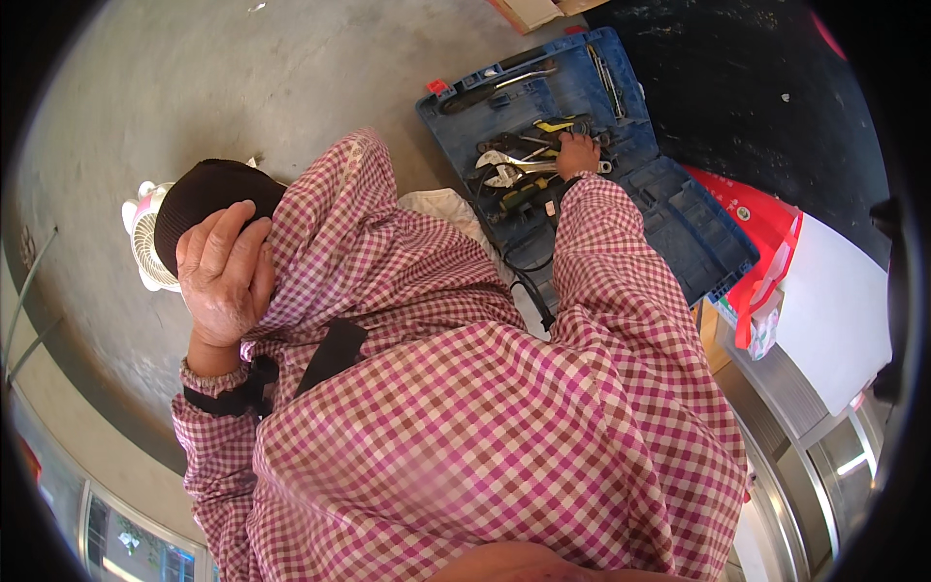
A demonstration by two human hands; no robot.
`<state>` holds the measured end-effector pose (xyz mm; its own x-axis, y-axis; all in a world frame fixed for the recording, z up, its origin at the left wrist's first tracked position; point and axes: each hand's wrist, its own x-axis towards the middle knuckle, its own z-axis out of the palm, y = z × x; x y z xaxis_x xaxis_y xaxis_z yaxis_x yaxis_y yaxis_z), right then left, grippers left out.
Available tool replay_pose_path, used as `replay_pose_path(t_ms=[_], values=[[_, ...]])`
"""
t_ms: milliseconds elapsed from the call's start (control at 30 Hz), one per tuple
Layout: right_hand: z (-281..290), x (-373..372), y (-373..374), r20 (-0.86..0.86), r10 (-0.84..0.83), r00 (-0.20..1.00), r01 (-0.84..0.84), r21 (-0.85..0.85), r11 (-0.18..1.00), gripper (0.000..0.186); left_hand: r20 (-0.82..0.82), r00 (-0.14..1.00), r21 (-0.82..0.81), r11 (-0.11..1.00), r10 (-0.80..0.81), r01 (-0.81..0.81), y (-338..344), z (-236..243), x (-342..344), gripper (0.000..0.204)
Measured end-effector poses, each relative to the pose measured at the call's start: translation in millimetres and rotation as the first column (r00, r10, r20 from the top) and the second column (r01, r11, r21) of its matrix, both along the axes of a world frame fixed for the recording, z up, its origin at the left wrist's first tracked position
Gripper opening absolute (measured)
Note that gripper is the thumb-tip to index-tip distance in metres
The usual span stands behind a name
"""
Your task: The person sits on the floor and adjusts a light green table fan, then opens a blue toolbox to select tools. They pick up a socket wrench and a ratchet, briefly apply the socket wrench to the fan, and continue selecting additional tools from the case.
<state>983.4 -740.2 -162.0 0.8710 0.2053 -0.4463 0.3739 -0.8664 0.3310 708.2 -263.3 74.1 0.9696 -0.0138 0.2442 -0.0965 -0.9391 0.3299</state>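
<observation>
My right hand [579,155] reaches into an open blue toolbox [645,145], its fingers bent down among the tools; what they hold, if anything, is hidden. Beside it are yellow-and-black pliers [553,125] and a silver adjustable wrench [499,160]. A long shiny wrench [582,166] lies just under the fingers. My left hand [225,276] is closed, fingers bent together against a dark ribbed cap-like cloth [211,206] near my knee, away from the toolbox.
A small white fan [145,242] stands on the concrete floor [242,78] behind the dark cloth. A red bag [766,242] and a white panel [834,301] lie right of the toolbox. A black cable [529,281] hangs by its near edge. Cardboard [533,10] shows at the top.
</observation>
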Motion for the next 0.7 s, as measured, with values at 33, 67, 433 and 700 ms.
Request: replay_pose_path(t_ms=[33, 67, 433, 700], values=[[1.0, 0.8, -2.4, 0.033, 0.044, 0.998, -0.046, 0.049, 0.998, 0.026, 0.002, 1.000, -0.003, 1.000, -0.001, 0.001, 0.1, 0.0, -0.2, 0.024], [2.4, 2.8, -4.8, 0.068, 0.039, 0.997, -0.044, 0.080, 0.996, 0.024, 0.005, 1.000, -0.005, 1.000, -0.002, 0.002, 0.1, 0.1, -0.7, 0.024], [-4.2, -4.4, -8.1, 0.126, -0.077, 0.989, 0.065, 0.091, 0.994, 0.038, -0.007, 1.000, -0.006, 1.000, 0.014, -0.014, 1.9, 1.2, -4.2, 0.024], [22.8, -8.0, -17.0, 0.193, 0.011, 0.981, -0.062, 0.258, 0.964, 0.033, -0.011, 1.000, 0.003, 1.000, 0.015, -0.015, 3.0, 1.2, -3.9, 0.024]])
